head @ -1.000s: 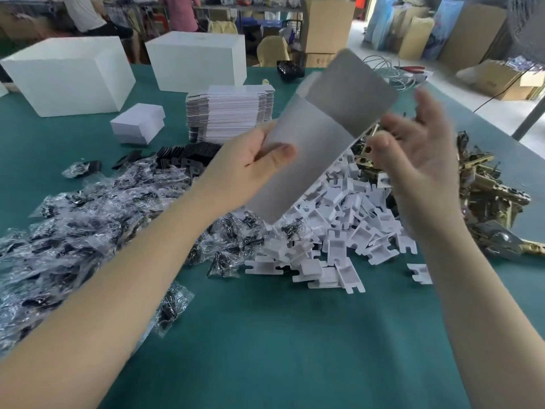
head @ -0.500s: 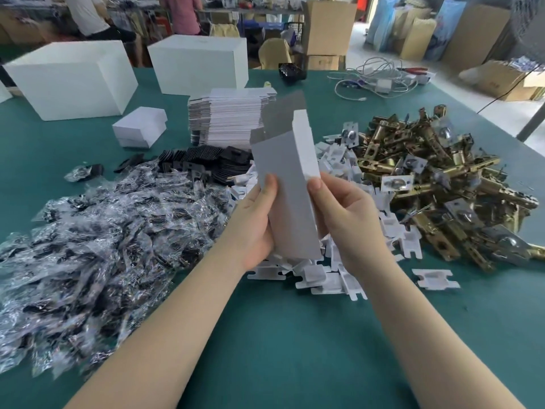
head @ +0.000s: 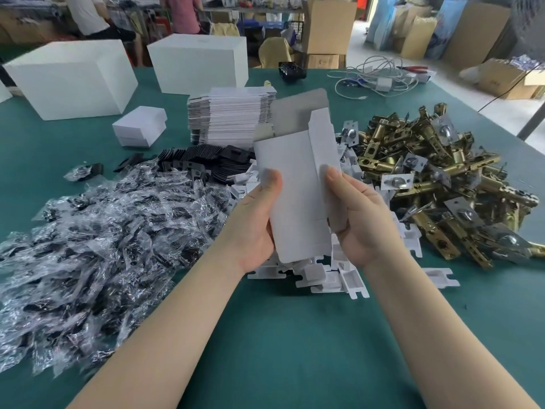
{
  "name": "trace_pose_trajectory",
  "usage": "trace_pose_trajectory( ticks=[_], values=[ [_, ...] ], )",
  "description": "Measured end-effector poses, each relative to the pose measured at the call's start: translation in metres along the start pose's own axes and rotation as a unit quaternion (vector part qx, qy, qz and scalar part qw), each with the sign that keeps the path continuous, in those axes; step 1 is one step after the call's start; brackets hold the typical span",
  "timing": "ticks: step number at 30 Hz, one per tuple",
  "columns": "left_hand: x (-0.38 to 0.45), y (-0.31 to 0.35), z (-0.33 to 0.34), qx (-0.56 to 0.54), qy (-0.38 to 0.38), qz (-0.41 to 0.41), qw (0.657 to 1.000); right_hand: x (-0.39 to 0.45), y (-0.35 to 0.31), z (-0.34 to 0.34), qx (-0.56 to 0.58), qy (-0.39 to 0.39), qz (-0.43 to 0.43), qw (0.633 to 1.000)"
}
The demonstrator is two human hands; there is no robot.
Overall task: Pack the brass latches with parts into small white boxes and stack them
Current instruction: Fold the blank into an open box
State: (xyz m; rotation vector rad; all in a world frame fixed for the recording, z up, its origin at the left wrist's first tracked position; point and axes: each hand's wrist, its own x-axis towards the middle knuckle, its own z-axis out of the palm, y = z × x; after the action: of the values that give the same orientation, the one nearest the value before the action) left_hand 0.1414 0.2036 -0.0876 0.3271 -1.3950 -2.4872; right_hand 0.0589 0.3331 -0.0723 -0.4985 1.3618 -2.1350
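Observation:
A small white box (head: 298, 187) stands upright between my hands, partly opened out, its grey top flap raised. My left hand (head: 253, 222) grips its left edge with the thumb on the front. My right hand (head: 359, 219) grips its right side, thumb on the front panel. Brass latches (head: 436, 178) lie in a heap to the right. White plastic parts (head: 324, 276) are piled under and behind my hands. Clear bags of black parts (head: 97, 231) cover the left of the table. A stack of flat box blanks (head: 227, 113) sits behind the box.
Black plates (head: 203, 163) lie behind the bags. Two small closed white boxes (head: 140, 126) are stacked at the left rear, with two large white boxes (head: 70, 75) beyond. White cables (head: 374, 78) lie at the far right. Bare green table (head: 280, 343) lies between my forearms.
The flat blank held up by my left hand alone came down in front of me. My right hand took hold of its right side, and the blank has been opened out.

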Motion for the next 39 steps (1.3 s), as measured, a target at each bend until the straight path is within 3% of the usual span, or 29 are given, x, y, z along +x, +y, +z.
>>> trace_pose_trajectory(
  ticks=[4,9,13,16,21,27,33,39],
  values=[
    [-0.004,0.001,0.002,0.013,0.017,-0.012,1.000,0.003,0.002,-0.004,-0.095,0.064,-0.017,0.993],
    [-0.003,0.002,0.001,0.074,0.026,-0.029,0.996,0.007,0.001,-0.008,-0.363,0.118,-0.139,0.913],
    [-0.002,0.005,0.000,0.086,0.063,0.017,0.994,0.007,0.010,-0.006,-0.421,0.100,-0.155,0.888],
    [-0.003,0.006,-0.002,0.075,0.071,0.014,0.995,0.008,0.012,-0.006,-0.412,0.094,-0.141,0.895],
    [-0.003,0.008,-0.001,0.074,0.091,0.033,0.992,0.003,0.010,-0.004,-0.299,0.051,-0.073,0.950],
    [-0.004,0.011,0.000,0.075,0.095,0.056,0.991,-0.001,0.014,-0.003,-0.284,0.020,-0.061,0.957],
    [-0.009,0.013,-0.003,0.167,0.087,0.192,0.963,-0.006,0.007,-0.007,-0.227,-0.082,-0.098,0.965],
    [-0.010,0.014,-0.003,0.187,0.028,0.173,0.967,0.000,0.003,0.000,-0.195,-0.017,-0.147,0.970]
  ],
)
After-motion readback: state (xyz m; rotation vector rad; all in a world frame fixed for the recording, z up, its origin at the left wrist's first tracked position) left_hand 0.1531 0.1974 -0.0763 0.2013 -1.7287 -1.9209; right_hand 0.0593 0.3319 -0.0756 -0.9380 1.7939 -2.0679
